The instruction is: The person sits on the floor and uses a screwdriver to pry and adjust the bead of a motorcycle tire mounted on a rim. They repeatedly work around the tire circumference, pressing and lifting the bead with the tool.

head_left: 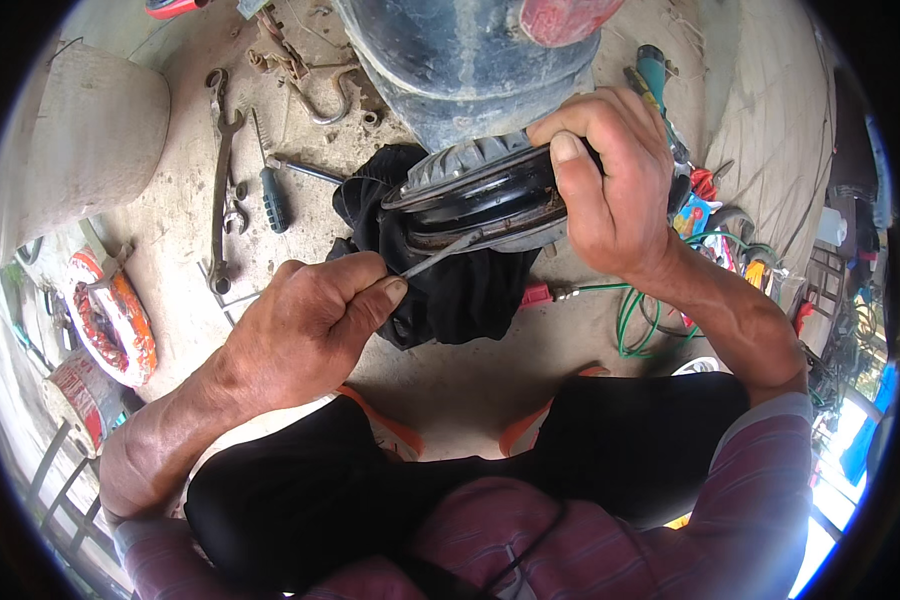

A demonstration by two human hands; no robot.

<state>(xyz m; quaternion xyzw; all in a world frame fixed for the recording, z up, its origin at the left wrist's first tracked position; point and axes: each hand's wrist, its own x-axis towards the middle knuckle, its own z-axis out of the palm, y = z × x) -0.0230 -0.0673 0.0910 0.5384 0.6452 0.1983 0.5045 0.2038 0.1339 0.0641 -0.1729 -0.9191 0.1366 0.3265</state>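
In the head view, a scuffed blue-grey rounded container (470, 75) stands just beyond the work, crowding its far side; whether the two touch cannot be told. On the bare floor to the left lie a long dark steel wrench (221, 180), a shorter metal wrench (235, 212), a screwdriver with a dark ribbed handle (274, 203) and, farther off, a rusty metal hook (325, 105). A ring-shaped bundle in orange-and-white wrapping (130, 325) sits at far left; looped green wire (625, 325) lies at right. The black, round, grooved metal wheel-like part (490, 195) is tilted above a crumpled black cloth (455, 300), between the hands. The left hand (305, 330) is closed around a slim grey metal bar (445, 255), its far end at the part's near rim. The right hand (615, 185) grips the part's right edge, fingers curled over it, thumb bent alongside.
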